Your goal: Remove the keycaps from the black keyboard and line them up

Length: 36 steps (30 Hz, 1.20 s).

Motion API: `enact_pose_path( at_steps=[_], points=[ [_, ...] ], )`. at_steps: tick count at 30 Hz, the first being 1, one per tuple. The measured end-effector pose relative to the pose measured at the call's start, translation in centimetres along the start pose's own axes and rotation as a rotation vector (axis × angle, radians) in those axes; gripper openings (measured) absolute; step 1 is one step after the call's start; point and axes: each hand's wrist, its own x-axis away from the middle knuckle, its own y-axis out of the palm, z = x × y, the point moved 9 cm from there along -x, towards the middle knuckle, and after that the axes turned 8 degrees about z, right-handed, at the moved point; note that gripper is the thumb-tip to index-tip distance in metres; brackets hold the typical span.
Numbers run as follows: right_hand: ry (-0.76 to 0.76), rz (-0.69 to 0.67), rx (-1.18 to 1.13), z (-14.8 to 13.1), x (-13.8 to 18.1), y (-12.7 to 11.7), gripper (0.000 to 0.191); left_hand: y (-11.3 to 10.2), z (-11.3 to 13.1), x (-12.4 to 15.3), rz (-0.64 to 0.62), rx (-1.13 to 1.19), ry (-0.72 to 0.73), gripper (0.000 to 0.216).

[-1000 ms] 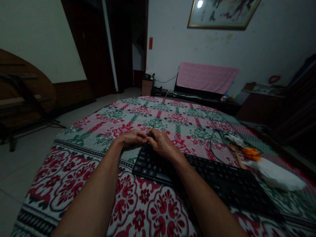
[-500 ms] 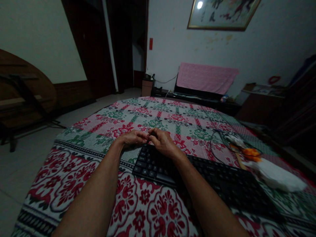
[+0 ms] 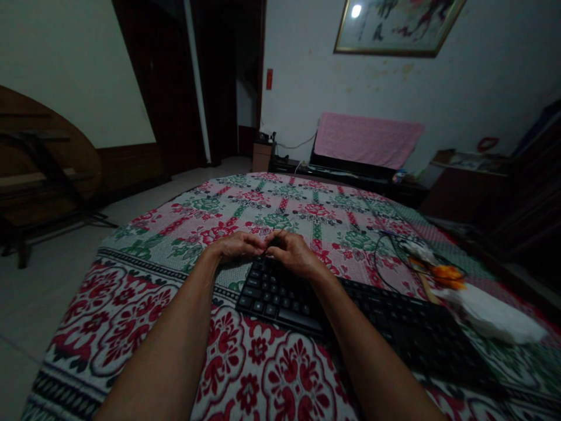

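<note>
Left hand [image 3: 240,245], right hand [image 3: 293,252] meet at far left corner of computer keyboard [image 3: 280,299], lying on flower-patterned cloth [image 3: 258,348]. Both curled inward; cannot tell if gripping anything. Keyboard could slide on cloth if pushed sideways.

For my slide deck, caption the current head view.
Left hand and right hand close together at a black keyboard on floral fabric.

Left of the keyboard [image 3: 403,327], we see a bare left forearm [image 3: 175,327], broad near us and narrowing toward the wrist; over the keyboard, our right forearm [image 3: 362,327] tapers likewise. By its far left corner, our left hand [image 3: 239,244] and right hand [image 3: 291,252] are bare too, with slender fingers [image 3: 253,239]; finer detail is lost in dimness.
</note>
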Motion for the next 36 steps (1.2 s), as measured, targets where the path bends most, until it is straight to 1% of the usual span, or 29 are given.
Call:
enact_pose_path(
  at_steps=[5, 7, 11, 17, 22, 25, 29, 36],
  points=[
    [-0.013, 0.006, 0.023, 0.71, 0.06, 0.05, 0.020, -0.09, -0.12, -0.07, -0.002, -0.017, -0.009, 0.021],
    [-0.008, 0.009, 0.044, 0.92, 0.08, 0.06, 0.022, -0.23, -0.12, -0.10, 0.014, -0.022, -0.011, 0.021],
    [-0.008, 0.030, 0.097, 0.72, 0.12, -0.11, 0.019, -0.51, -0.21, -0.16, 0.049, -0.049, -0.019, 0.023],
    [-0.020, 0.042, 0.127, 0.33, 0.17, -0.21, 0.020, -0.46, -0.19, -0.20, 0.037, -0.046, -0.016, 0.024],
    [0.004, 0.041, 0.116, 0.93, 0.17, 0.04, 0.024, -0.45, -0.25, -0.19, 0.033, -0.021, -0.031, 0.024],
    [0.010, 0.052, 0.109, 0.97, 0.17, -0.04, 0.022, -0.17, -0.09, -0.08, 0.014, -0.044, -0.021, 0.022],
    [-0.016, 0.074, 0.102, 0.58, 0.16, -0.36, 0.019, 0.09, 0.19, 0.18, 0.025, -0.017, -0.023, 0.021],
    [-0.043, 0.126, 0.167, 0.80, 0.20, -0.63, 0.017, 0.37, 0.20, 0.23, 0.014, 0.013, -0.036, 0.022]
  ],
)
